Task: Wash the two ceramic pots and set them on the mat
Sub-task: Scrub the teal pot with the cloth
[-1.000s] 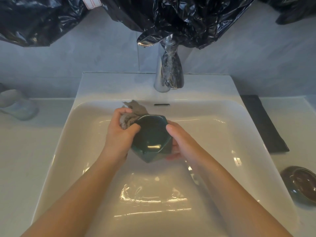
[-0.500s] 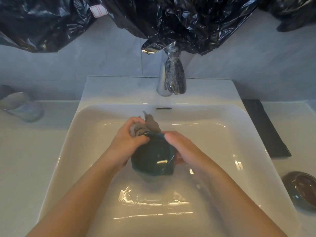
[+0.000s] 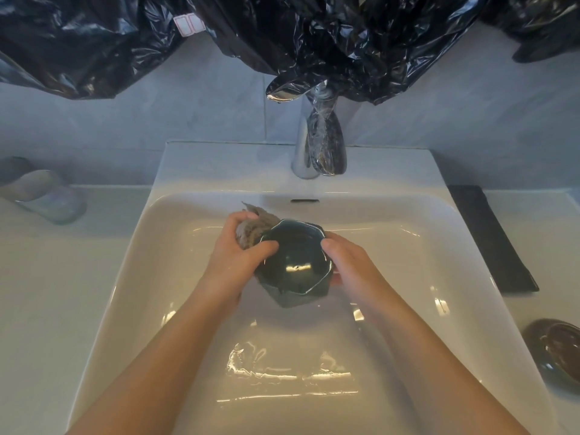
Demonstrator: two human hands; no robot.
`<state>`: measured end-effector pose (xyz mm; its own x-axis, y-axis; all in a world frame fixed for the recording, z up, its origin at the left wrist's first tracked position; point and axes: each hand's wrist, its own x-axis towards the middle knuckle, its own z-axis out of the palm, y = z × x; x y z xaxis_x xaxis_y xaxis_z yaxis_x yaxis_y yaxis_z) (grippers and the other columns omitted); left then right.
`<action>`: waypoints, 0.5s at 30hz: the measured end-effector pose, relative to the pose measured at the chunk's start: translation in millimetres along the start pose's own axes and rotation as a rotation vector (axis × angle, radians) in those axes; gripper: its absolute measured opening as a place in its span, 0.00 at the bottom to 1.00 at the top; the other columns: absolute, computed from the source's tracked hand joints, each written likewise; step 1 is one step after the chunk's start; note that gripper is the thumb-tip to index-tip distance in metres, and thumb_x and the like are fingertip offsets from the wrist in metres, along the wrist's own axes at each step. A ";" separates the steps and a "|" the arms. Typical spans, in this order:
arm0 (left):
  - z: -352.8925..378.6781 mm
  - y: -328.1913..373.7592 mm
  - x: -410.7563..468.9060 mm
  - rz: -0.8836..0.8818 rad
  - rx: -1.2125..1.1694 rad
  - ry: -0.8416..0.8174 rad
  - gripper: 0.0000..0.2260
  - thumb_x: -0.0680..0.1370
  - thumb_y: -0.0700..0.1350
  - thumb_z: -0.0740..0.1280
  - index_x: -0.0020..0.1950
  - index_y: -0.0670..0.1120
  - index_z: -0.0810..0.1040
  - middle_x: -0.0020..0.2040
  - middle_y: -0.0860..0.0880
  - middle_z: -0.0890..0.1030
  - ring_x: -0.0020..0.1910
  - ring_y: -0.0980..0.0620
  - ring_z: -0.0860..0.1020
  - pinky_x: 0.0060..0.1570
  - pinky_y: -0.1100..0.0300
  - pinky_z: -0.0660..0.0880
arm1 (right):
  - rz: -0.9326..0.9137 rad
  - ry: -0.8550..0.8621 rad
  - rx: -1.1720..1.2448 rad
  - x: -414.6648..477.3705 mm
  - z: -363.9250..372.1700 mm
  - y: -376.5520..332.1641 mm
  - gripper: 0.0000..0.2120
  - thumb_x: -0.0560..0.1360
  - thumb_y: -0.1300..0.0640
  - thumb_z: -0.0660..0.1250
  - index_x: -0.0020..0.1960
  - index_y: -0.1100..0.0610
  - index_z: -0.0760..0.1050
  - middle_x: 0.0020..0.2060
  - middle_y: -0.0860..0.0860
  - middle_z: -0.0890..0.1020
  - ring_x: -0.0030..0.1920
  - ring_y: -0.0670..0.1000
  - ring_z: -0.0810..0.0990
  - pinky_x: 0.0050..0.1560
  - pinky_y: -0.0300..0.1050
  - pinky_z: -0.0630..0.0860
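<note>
**Washing of the first pot.** A dark green, faceted ceramic pot (image 3: 295,265) is held over the basin of the white sink (image 3: 439,246), in front of the tap (image 3: 320,142), with its mouth tilted toward the viewer. The fingers of the left hand (image 3: 238,259) are curled round a grey cloth (image 3: 254,224), which is pressed against the pot's far-left rim. The pot's right side is gripped by the right hand (image 3: 351,265), thumb at the rim; its other fingers are hidden beneath. The second pot (image 3: 555,350) rests on the tabletop right of the sink, near the front end of the black mat (image 3: 489,240); neither pot is yet on the mat.

The chief risk is judged to be the wet glaze. If the right-hand grip were loosened under the scrubbing pressure, the pot could slip and be chipped against the hard basin. The second pot could also be knocked by a forearm during transfer to the mat.
</note>
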<state>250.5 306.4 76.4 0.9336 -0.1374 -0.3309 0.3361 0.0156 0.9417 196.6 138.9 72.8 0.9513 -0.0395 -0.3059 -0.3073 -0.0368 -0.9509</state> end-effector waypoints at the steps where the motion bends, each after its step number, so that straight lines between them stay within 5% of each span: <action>1: -1.9 0.8 0.0 -0.006 0.026 -0.067 0.18 0.69 0.32 0.72 0.52 0.50 0.73 0.48 0.45 0.80 0.46 0.47 0.79 0.53 0.46 0.77 | 0.002 -0.040 -0.042 -0.6 -1.7 0.2 0.18 0.83 0.56 0.54 0.52 0.47 0.82 0.45 0.45 0.86 0.49 0.47 0.84 0.48 0.41 0.81; 6: -5.0 2.2 -2.2 -0.102 0.208 -0.213 0.17 0.60 0.39 0.67 0.47 0.54 0.76 0.46 0.45 0.81 0.43 0.46 0.78 0.46 0.50 0.77 | 0.124 -0.239 -0.187 -4.8 -2.9 -0.6 0.17 0.83 0.52 0.54 0.45 0.51 0.79 0.39 0.44 0.82 0.42 0.43 0.80 0.43 0.31 0.75; 9: -5.4 1.9 -0.2 -0.078 0.209 -0.078 0.17 0.61 0.40 0.69 0.48 0.53 0.75 0.44 0.46 0.80 0.42 0.47 0.78 0.43 0.54 0.77 | 0.092 -0.176 -0.190 -1.3 -1.8 3.7 0.14 0.81 0.45 0.57 0.60 0.44 0.78 0.52 0.42 0.83 0.52 0.40 0.82 0.52 0.35 0.78; 13: -6.1 6.1 6.7 0.026 0.282 0.131 0.15 0.71 0.36 0.69 0.47 0.54 0.72 0.44 0.50 0.78 0.41 0.50 0.77 0.36 0.58 0.77 | -0.068 -0.036 -0.312 -6.3 -0.4 1.7 0.37 0.66 0.36 0.70 0.73 0.37 0.62 0.64 0.40 0.73 0.59 0.36 0.75 0.54 0.33 0.78; 15: -6.3 11.0 8.2 0.069 0.419 0.144 0.15 0.71 0.38 0.69 0.51 0.55 0.72 0.44 0.51 0.77 0.41 0.51 0.77 0.32 0.58 0.76 | -0.120 -0.056 -0.416 -11.0 3.7 -2.0 0.48 0.60 0.34 0.74 0.74 0.33 0.55 0.69 0.37 0.67 0.65 0.39 0.71 0.61 0.40 0.76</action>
<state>262.7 311.7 83.7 0.9698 -0.0104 -0.2437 0.2208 -0.3868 0.8953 186.8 143.1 77.9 0.9773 0.0432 -0.2074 -0.1682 -0.4375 -0.8833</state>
